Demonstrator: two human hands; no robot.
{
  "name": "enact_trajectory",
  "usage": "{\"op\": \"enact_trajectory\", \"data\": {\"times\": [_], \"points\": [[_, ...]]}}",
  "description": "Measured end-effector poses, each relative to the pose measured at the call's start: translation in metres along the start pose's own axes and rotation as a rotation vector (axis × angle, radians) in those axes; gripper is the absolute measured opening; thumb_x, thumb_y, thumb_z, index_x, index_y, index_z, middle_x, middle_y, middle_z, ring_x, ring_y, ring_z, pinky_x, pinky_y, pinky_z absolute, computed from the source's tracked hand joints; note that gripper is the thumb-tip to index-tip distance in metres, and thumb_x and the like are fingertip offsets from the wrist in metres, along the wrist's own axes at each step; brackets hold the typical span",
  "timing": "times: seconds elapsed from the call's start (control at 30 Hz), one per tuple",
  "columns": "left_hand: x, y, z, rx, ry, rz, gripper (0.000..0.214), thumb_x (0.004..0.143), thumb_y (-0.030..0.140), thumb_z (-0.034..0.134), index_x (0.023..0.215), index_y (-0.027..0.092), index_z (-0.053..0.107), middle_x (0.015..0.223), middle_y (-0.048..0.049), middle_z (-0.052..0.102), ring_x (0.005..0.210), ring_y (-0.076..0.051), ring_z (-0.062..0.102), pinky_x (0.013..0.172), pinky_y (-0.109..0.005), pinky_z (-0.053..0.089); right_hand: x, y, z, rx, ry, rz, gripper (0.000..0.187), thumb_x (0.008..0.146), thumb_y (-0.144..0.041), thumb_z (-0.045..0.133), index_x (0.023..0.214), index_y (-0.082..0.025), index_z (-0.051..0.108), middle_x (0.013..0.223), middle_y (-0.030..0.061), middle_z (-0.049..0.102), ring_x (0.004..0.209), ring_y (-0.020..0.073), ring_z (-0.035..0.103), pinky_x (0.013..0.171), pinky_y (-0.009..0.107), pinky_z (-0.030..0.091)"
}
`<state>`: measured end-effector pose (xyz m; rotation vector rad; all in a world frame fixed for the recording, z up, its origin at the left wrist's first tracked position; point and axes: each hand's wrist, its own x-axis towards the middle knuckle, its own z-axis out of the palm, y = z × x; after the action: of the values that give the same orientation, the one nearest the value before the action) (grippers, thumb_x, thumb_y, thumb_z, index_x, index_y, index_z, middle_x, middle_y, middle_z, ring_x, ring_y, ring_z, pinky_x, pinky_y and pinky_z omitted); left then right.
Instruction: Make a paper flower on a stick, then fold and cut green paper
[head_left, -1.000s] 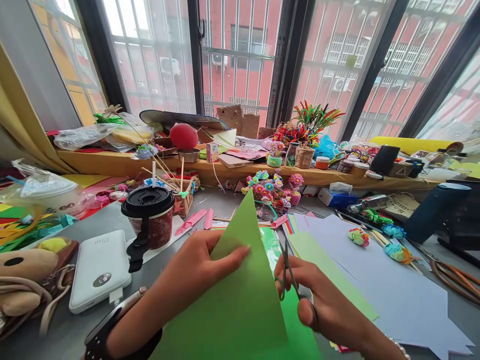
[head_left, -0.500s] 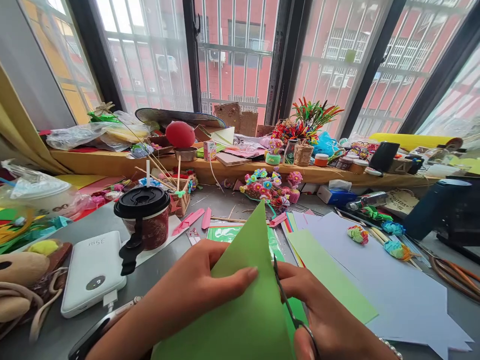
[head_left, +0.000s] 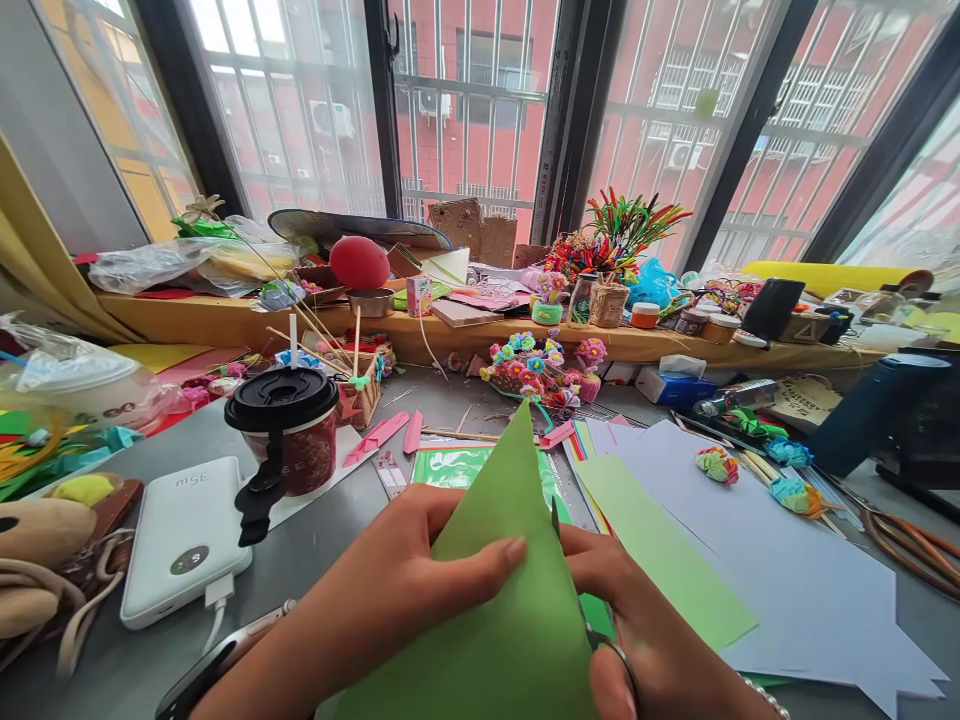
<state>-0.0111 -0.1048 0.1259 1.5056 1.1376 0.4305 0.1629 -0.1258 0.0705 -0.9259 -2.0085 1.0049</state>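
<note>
Pinched in my left hand [head_left: 427, 560] is a sheet of light green paper [head_left: 502, 630], its pointed tip aimed away from me and my thumb lying across its face. My right hand [head_left: 645, 620] grips a pair of scissors [head_left: 616, 655] by the finger loops. The blades sit at the right edge of the green paper, which hides most of them; one dark tip shows above the edge. Beneath my hands lies a green plastic packet [head_left: 450, 467]. A light green strip of paper [head_left: 675, 560] rests to the right of my right hand.
White paper sheets [head_left: 810, 570] spread on the right, with crumpled paper flowers [head_left: 718, 465] on them. At left stand a lidded cup [head_left: 289, 430] and a white power bank [head_left: 184, 530]. Crochet flowers [head_left: 534, 365] sit at the back, below a cluttered ledge [head_left: 450, 335].
The scissors have moved slightly along the paper's right edge, and less of the blades shows now. The green paper has shifted a little to the right with my left hand.
</note>
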Motion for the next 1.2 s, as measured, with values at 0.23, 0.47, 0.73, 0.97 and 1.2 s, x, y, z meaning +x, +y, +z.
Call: {"op": "enact_trajectory", "data": {"times": [0.23, 0.47, 0.73, 0.97, 1.2], "points": [[0.0010, -0.0002, 0.0007, -0.022, 0.009, -0.004, 0.020, 0.063, 0.033, 0.060, 0.064, 0.014, 0.058, 0.057, 0.0026, 0.056, 0.050, -0.010, 0.051, 0.042, -0.015, 0.036, -0.0019, 0.0041, 0.0012, 0.054, 0.023, -0.004, 0.051, 0.067, -0.063, 0.046, 0.051, -0.016, 0.055, 0.066, 0.0022, 0.048, 0.066, 0.0146, 0.047, 0.062, 0.024, 0.039], [0.0002, -0.0004, 0.0017, -0.040, 0.014, 0.001, 0.018, 0.063, 0.033, 0.061, 0.064, 0.015, 0.059, 0.057, 0.0034, 0.055, 0.050, -0.009, 0.049, 0.043, -0.014, 0.036, -0.0030, 0.0051, 0.0003, 0.119, 0.014, 0.006, 0.044, 0.070, -0.057, 0.048, 0.057, -0.017, 0.060, 0.072, 0.0021, 0.052, 0.073, 0.0155, 0.050, 0.068, 0.024, 0.038], [0.0033, -0.0030, 0.0014, -0.040, -0.006, -0.006, 0.021, 0.063, 0.035, 0.060, 0.065, 0.015, 0.059, 0.057, 0.0029, 0.055, 0.050, -0.010, 0.050, 0.043, -0.015, 0.036, -0.0019, 0.0045, 0.0017, 0.135, 0.005, 0.003, 0.044, 0.070, -0.057, 0.049, 0.057, -0.017, 0.060, 0.076, 0.0033, 0.055, 0.077, 0.0169, 0.051, 0.069, 0.025, 0.039], [0.0023, -0.0047, 0.0057, -0.014, 0.045, 0.017, 0.027, 0.062, 0.041, 0.058, 0.062, 0.014, 0.059, 0.056, 0.0018, 0.056, 0.050, -0.011, 0.050, 0.041, -0.016, 0.035, -0.0023, 0.0036, 0.0016, 0.152, -0.011, -0.023, 0.044, 0.070, -0.057, 0.048, 0.060, -0.017, 0.062, 0.079, 0.0036, 0.055, 0.077, 0.0166, 0.051, 0.068, 0.025, 0.040], [0.0013, -0.0061, 0.0083, -0.064, 0.099, 0.004, 0.028, 0.058, 0.043, 0.060, 0.061, 0.015, 0.060, 0.054, 0.0030, 0.054, 0.049, -0.010, 0.048, 0.041, -0.016, 0.034, -0.0019, 0.0020, 0.0005, 0.103, 0.008, 0.011, 0.047, 0.071, -0.059, 0.047, 0.055, -0.017, 0.060, 0.071, 0.0034, 0.054, 0.071, 0.0158, 0.051, 0.065, 0.025, 0.041]]}}
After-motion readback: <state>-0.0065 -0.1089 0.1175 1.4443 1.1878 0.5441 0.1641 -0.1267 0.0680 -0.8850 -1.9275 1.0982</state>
